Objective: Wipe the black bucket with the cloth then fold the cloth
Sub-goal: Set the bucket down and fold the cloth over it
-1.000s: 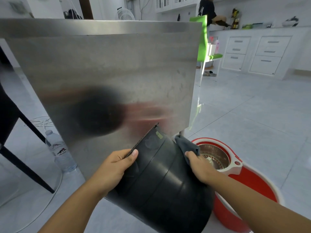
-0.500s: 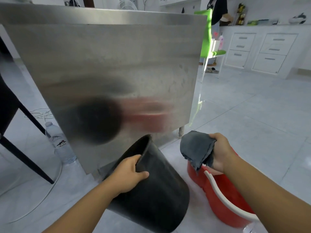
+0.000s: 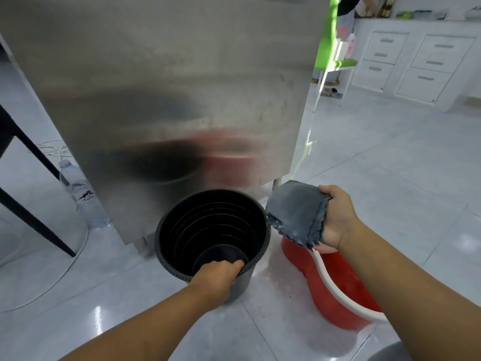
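The black bucket (image 3: 208, 230) stands upright on the tiled floor, its ribbed inside facing me. My left hand (image 3: 217, 276) grips its near rim, fingers hooked inside. The grey cloth (image 3: 295, 212) hangs bunched in my right hand (image 3: 338, 217), held in the air just right of the bucket's rim and above the red bucket. The cloth's lower edge looks frayed and damp.
A red mop bucket (image 3: 338, 290) with a white handle sits right of the black one. A steel cabinet panel (image 3: 169, 87) rises directly behind. A water bottle (image 3: 83, 196) and black chair legs (image 3: 31, 212) stand left. White drawers (image 3: 416, 63) line the far right wall.
The bucket went from tilted on its side to upright on the floor. My right hand lifted the cloth off the bucket's wall and now holds it in the air to the right.
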`<move>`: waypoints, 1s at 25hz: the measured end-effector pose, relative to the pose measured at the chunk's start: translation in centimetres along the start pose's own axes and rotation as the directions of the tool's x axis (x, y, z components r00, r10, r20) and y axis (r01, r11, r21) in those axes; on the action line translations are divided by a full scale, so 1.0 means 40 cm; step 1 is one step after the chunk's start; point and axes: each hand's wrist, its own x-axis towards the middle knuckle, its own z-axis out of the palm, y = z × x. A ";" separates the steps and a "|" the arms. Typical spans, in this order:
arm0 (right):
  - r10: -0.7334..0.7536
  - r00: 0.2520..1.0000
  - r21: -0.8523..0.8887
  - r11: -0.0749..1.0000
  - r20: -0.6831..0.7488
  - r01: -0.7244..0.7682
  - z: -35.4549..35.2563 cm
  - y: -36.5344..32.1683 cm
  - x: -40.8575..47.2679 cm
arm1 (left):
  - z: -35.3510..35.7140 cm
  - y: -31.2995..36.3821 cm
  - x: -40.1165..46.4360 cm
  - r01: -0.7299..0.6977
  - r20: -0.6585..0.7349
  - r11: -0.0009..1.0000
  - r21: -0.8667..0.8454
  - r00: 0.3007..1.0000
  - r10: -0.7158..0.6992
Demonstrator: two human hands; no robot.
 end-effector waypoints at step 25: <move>0.068 0.994 -0.119 0.991 0.089 -0.057 0.027 0.010 -0.008 | 0.037 -0.011 0.031 -0.020 0.156 0.964 -0.265 0.986 0.064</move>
